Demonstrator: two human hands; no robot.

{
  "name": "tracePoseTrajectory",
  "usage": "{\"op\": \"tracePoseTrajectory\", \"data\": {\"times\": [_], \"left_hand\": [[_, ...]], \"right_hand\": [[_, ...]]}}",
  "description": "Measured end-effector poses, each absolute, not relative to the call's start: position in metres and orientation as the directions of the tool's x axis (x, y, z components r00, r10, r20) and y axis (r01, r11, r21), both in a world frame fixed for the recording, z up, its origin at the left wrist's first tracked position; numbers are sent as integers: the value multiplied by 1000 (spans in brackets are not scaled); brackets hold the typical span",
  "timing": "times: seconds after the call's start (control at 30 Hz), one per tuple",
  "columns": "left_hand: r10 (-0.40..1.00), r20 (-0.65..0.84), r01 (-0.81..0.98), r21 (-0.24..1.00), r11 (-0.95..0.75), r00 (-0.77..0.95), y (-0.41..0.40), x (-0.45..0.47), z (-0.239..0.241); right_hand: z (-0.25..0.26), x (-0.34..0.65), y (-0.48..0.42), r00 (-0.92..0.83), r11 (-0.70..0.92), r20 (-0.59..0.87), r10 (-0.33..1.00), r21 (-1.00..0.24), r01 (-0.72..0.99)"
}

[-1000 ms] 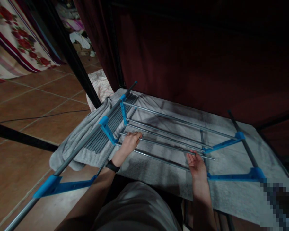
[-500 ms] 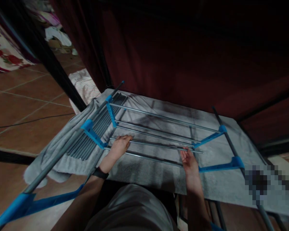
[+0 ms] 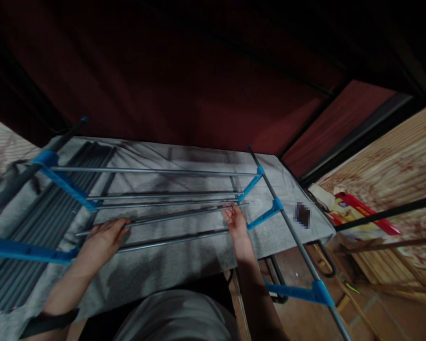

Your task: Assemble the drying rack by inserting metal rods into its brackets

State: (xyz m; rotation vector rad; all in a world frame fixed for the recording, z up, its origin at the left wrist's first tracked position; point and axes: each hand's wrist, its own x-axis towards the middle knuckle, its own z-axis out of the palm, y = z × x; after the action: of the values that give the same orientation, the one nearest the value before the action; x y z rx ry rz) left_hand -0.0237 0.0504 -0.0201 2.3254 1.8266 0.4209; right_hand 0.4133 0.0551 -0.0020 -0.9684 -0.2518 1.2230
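Note:
A loose grey metal tube [image 3: 177, 217] spans between my two hands. My left hand [image 3: 105, 237] wraps round it near its left end, knuckles up. My right hand [image 3: 235, 220] grips it close to its right end, palm partly turned up. Around the tube stands a partly built rack of grey poles with blue plastic brackets [image 3: 66, 183]. One crossbar [image 3: 156, 171] runs along the far side, and another crossbar [image 3: 170, 240] lies nearer me, below the held tube. The right side pole [image 3: 294, 226] carries further blue brackets.
A row of grey tubes [image 3: 28, 246] lies on the left of the grey cloth-covered surface [image 3: 184, 260]. Dark red curtain [image 3: 199, 113] hangs behind. A blurred-out dark object [image 3: 302, 215] rests at the right. Beyond it are a red and yellow package [image 3: 362, 215] and wooden pieces [image 3: 386, 270].
My view has swung to the right, bringing the package and wooden pieces in. Both hands still hold the tube, which now slants more, its right end farther from me.

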Motion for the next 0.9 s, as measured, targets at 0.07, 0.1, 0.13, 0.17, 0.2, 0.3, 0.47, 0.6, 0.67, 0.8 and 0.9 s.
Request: {"op": "tracePoseTrajectory", "data": {"times": [0.07, 0.1, 0.13, 0.17, 0.2, 0.3, 0.47, 0.6, 0.67, 0.8, 0.9], "left_hand": [[965, 143, 933, 260, -250, 219, 51, -28, -22], [963, 153, 934, 249, -255, 222, 52, -29, -23], [962, 159, 936, 242, -256, 221, 52, -30, -23], [963, 161, 938, 239, -251, 217, 52, -31, -24], [965, 160, 940, 238, -243, 209, 51, -31, -24], [970, 163, 944, 250, -216, 179, 50, -32, -26], [959, 206, 933, 262, -247, 196, 49, -35, -31], [949, 211, 929, 241, -282, 234, 47, -37, -29], [949, 202, 927, 241, -289, 243, 45, -36, -27], [950, 182, 927, 234, -293, 254, 42, -35, -26], [954, 182, 926, 254, -280, 238, 41, -34, -29]], "right_hand": [[-1, 416, 55, 370, 28, -298, 880, -746, -666], [-1, 416, 54, 379, 45, -278, 883, -753, -657], [-1, 417, 53, 388, 68, -253, 886, -759, -648], [-1, 417, 52, 398, 93, -226, 889, -763, -640], [-2, 418, 51, 409, 116, -202, 890, -768, -630], [-3, 418, 49, 437, 134, -184, 881, -787, -602], [-5, 420, 50, 462, 121, -217, 860, -793, -598], [-3, 423, 53, 459, 99, -244, 854, -791, -604], [-1, 425, 55, 455, 92, -251, 854, -788, -609], [1, 429, 57, 448, 98, -254, 857, -773, -627], [1, 431, 58, 457, 92, -264, 849, -779, -621]]}}
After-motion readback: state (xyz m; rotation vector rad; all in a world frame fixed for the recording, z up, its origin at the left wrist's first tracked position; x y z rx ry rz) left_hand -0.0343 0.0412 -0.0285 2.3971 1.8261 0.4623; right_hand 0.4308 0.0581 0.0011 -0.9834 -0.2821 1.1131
